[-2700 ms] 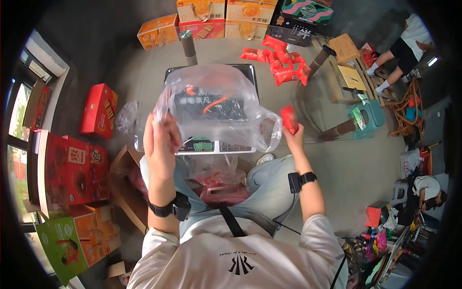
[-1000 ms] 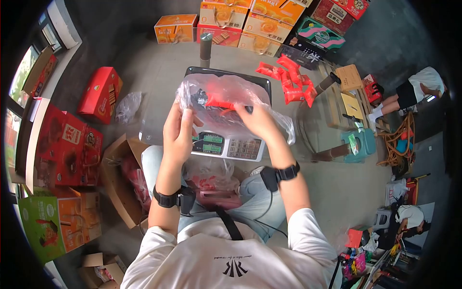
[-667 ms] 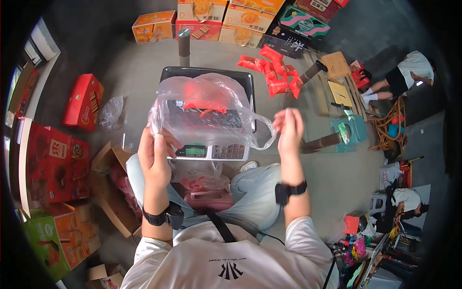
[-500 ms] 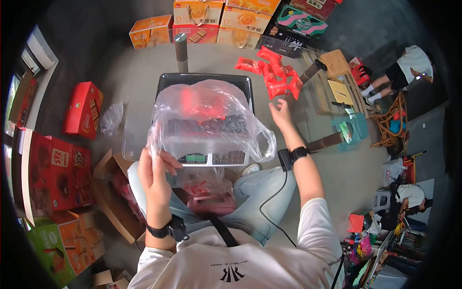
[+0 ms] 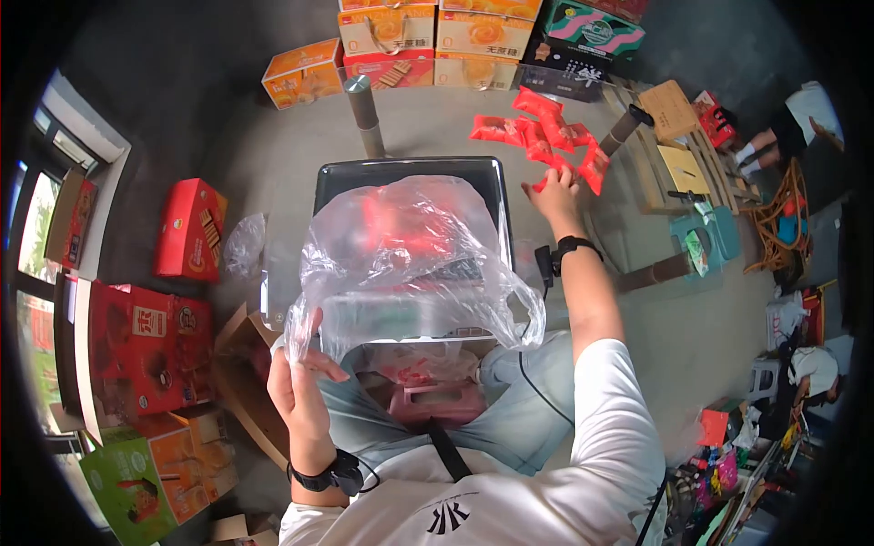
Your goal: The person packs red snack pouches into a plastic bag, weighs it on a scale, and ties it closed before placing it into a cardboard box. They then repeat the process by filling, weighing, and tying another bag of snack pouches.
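A clear plastic bag [image 5: 410, 273] with red packets inside lies over the black-topped scale [image 5: 487, 168] on the glass table. My left hand [image 5: 305, 391] pinches the bag's gathered edge at the scale's near left corner. Over the bag's right side, a loose handle loop hangs past the scale's front. My right hand [image 5: 557, 198] is at the near side of several red packets [image 5: 537, 136] on the table, its fingers curled on one of them. The scale's display is blurred behind the plastic.
Orange gift boxes [image 5: 387, 32] stand beyond the table. Red boxes [image 5: 150, 346] and an open carton [image 5: 246, 382] are at the left. Grey posts [image 5: 364, 114] rise by the table. At the right are a wooden pallet [image 5: 719, 187], a teal stool [image 5: 719, 232] and two other people.
My right hand has moved forward onto the red packets. My left hand has drawn the bag's edge nearer to me, and the bag now covers the scale's display. The whole view has shifted.
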`<state>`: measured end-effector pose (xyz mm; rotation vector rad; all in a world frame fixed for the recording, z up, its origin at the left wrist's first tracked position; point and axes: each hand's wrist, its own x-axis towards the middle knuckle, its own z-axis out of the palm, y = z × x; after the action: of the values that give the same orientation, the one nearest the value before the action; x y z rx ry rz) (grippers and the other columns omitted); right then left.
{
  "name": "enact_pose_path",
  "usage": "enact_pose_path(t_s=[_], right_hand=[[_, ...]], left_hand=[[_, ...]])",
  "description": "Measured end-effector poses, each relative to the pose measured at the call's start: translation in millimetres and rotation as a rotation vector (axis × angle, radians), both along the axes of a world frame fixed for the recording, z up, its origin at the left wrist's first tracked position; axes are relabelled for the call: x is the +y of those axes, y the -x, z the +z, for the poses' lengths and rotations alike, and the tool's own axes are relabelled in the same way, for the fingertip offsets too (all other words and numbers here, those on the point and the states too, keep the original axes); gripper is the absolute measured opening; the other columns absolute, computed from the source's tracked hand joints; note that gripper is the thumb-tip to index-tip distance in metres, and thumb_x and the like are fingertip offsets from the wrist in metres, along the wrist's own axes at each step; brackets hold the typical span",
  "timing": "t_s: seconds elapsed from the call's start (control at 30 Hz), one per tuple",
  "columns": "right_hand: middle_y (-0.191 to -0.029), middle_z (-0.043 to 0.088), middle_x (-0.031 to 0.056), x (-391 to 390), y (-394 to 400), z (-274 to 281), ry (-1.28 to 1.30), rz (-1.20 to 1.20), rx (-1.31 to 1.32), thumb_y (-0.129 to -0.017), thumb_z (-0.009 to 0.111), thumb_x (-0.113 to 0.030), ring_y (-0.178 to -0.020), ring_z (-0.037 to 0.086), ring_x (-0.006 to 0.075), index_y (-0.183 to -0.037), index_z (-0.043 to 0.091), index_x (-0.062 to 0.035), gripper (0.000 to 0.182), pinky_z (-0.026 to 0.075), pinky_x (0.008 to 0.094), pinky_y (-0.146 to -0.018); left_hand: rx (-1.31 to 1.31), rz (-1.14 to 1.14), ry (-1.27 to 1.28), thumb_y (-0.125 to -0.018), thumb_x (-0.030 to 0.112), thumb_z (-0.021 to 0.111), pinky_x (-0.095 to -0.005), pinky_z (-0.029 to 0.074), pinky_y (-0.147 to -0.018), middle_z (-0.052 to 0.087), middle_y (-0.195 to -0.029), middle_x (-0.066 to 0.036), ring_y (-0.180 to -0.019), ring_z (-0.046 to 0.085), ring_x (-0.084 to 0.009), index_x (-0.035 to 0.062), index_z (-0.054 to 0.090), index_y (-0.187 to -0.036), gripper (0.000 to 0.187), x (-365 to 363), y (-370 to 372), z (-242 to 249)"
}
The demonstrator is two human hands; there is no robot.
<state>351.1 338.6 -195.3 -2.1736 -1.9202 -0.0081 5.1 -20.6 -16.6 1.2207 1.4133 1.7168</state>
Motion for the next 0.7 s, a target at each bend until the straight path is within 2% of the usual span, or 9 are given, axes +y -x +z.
enact_pose_path(t_s=[0.03, 0.1, 0.33, 0.4, 0.43, 0.47, 0.53, 0.6, 0.7], right_hand=[[-0.142, 0.029, 0.0156, -7.2, -2.4, -8.9, 0.001, -0.012, -0.006, -0.074, 0.068, -0.05, -0.121, 0.037, 0.0477, -0.125, 0.047, -0.0139, 0.066, 0.037, 0.0506, -0.099], [-0.13, 0.04, 0.0149, -31.0, -4.0, -25.5, -0.239, 0.087, -0.003, -0.072, 0.074, -0.038, -0.113, 0.043, 0.0422, -0.109, 0.051, -0.0104, 0.052, 0.039, 0.0481, -0.095], [-0.119, 0.046, 0.0172, -125.8, -13.2, -42.9, -0.557, 0.084, 0.286, -0.071, 0.075, -0.016, -0.106, 0.049, 0.0348, -0.098, 0.049, -0.0087, 0.038, 0.041, 0.043, -0.089], [-0.112, 0.05, 0.0175, -151.5, -11.6, -34.5, -0.378, -0.255, 1.063, -0.075, 0.07, -0.009, -0.102, 0.053, 0.0317, -0.097, 0.048, -0.0082, 0.031, 0.043, 0.0401, -0.088], [-0.116, 0.052, 0.0168, -167.6, -11.4, -23.0, -0.28, -0.372, 1.514, -0.081, 0.065, -0.015, -0.107, 0.053, 0.0292, -0.103, 0.051, -0.0078, 0.027, 0.046, 0.0384, -0.088], [-0.116, 0.052, 0.0168, -183.0, -11.5, -7.6, -0.288, -0.381, 1.511, -0.081, 0.065, -0.015, -0.107, 0.053, 0.0292, -0.103, 0.051, -0.0078, 0.027, 0.046, 0.0384, -0.088], [-0.117, 0.055, 0.0156, -216.5, -12.4, 21.2, -0.087, -0.109, 2.548, -0.085, 0.059, -0.021, -0.106, 0.056, 0.03, -0.113, 0.051, -0.0072, 0.033, 0.048, 0.0382, -0.087], [-0.123, 0.054, 0.0145, -247.8, 7.2, 68.4, -0.161, -0.21, 2.587, -0.088, 0.054, -0.028, -0.113, 0.054, 0.0303, -0.123, 0.049, -0.0077, 0.04, 0.05, 0.0403, -0.087], [-0.13, 0.05, 0.0124, -277.8, 18.3, 103.1, -0.078, 0.057, 2.832, -0.087, 0.055, -0.028, -0.124, 0.046, 0.0298, -0.127, 0.047, -0.0095, 0.046, 0.055, 0.0435, -0.082]], left_hand=[[-0.014, -0.016, -0.016, -0.098, 0.027, 0.038, -0.0233, 0.047, -0.054, 0.049, -0.124, -0.036, -0.051, 0.055, -0.0137, -0.0019, 0.048, -0.084, 0.033, 1.0, -0.9, -2.7], [-0.045, -0.041, -0.032, -0.098, 0.027, 0.038, -0.0232, 0.047, -0.053, 0.049, -0.123, -0.036, -0.051, 0.056, -0.0135, -0.0017, 0.049, -0.085, 0.033, 2.2, -4.0, -5.8], [-0.036, -0.08, 0.022, -0.097, 0.028, 0.04, -0.0216, 0.045, -0.052, 0.052, -0.124, -0.031, -0.054, 0.055, -0.0119, -0.0007, 0.05, -0.09, 0.031, -3.7, -12.5, -8.3], [-0.033, -0.089, 0.024, -0.097, 0.028, 0.041, -0.0214, 0.044, -0.052, 0.052, -0.124, -0.031, -0.054, 0.054, -0.0115, -0.0004, 0.05, -0.09, 0.031, -7.1, -10.1, -12.3], [-0.031, -0.079, 0.041, -0.097, 0.028, 0.041, -0.0216, 0.044, -0.052, 0.053, -0.124, -0.03, -0.054, 0.054, -0.0112, -0.0004, 0.051, -0.091, 0.031, -7.8, -8.6, -13.7], [-0.027, -0.072, 0.057, -0.097, 0.028, 0.041, -0.0219, 0.044, -0.052, 0.053, -0.124, -0.03, -0.054, 0.053, -0.0109, -0.0004, 0.051, -0.092, 0.031, -8.4, -7.7, -15.6], [-0.046, -0.078, 0.07, -0.097, 0.027, 0.041, -0.0223, 0.044, -0.053, 0.053, -0.124, -0.03, -0.055, 0.053, -0.0107, -0.0006, 0.051, -0.093, 0.03, -10.9, -7.0, -19.0], [-0.065, -0.084, 0.076, -0.097, 0.027, 0.041, -0.0227, 0.044, -0.054, 0.053, -0.124, -0.03, -0.056, 0.053, -0.0106, -0.0008, 0.052, -0.095, 0.03, -8.5, -7.6, -18.5], [-0.118, -0.118, 0.012, -0.097, 0.026, 0.041, -0.0231, 0.044, -0.056, 0.053, -0.124, -0.03, -0.058, 0.054, -0.0106, -0.0006, 0.052, -0.094, 0.029, -9.2, -8.3, -18.8]])
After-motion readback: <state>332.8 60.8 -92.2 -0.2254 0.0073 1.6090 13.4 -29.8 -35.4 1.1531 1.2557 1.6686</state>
